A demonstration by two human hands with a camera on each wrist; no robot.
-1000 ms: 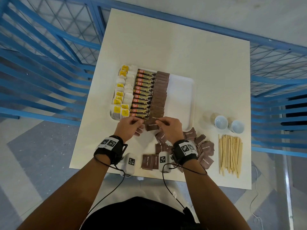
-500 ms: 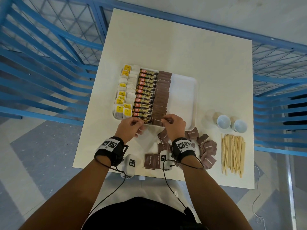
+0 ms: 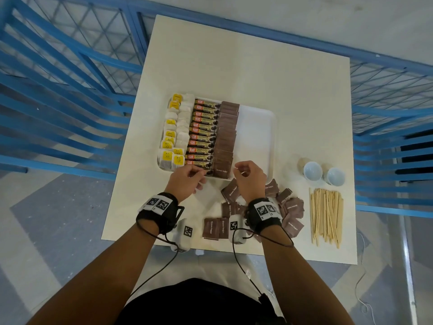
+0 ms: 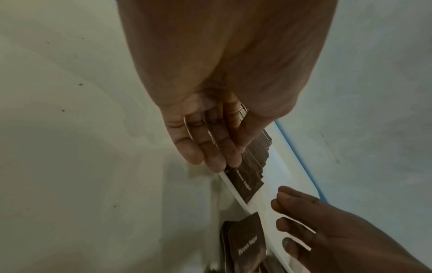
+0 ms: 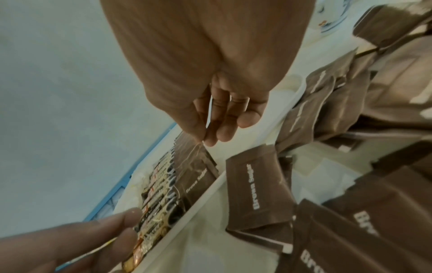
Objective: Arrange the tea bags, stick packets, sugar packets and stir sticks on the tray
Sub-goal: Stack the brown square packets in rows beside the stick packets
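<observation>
Sugar pkt point(image 3: 222, 171) now on tray point(image 3: 269, 137), hands off.

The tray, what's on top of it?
On the tray lie tea bags, coffee stick packets and a row of brown sugar packets. The right part is bare. The packets overlap, so only the nearest shows whole.

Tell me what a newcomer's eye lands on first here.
First, the white tray, its left half packed in neat columns: tea bags, stick packets, then brown sugar packets. Both hands, left hand and right hand, sit at its near edge, with loose sugar packets and stir sticks to the right.
</observation>
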